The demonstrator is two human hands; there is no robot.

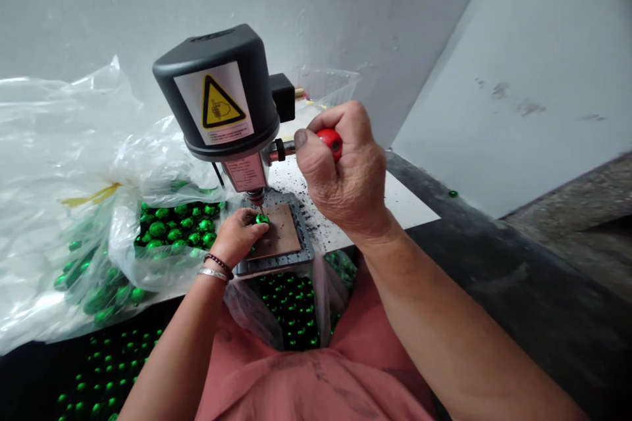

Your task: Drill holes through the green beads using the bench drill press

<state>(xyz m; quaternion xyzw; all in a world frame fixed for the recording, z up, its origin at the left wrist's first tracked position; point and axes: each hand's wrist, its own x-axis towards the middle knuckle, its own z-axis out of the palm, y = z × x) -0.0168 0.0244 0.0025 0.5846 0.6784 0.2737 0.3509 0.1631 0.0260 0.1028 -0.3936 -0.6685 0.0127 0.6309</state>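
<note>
**Green ball under the drill, red knob in our grip!**

Here we are at the small drill press, its rounded black housing leaning over our work and flashing a yellow triangular warning label. Our left hand has its fingers clamped on a shiny green ball, pinning it on the flat brown square board, right below the thin metal drill bit. Is the tip touching? From here we cannot tell! Up on the other side, our right hand has its fingers closed around the round red knob of the metal lever.

Under the board sits the grey metal base, on the white tabletop, with dark shavings scattered beside it. To our left, a crumpled clear plastic bag lies open around a heap of glossy green balls, just beside our wrist with its dark beaded bracelet and silver bangle. More green balls gleam down below, in front of our lap, and one small green ball lies off to the right, near the wall.
</note>
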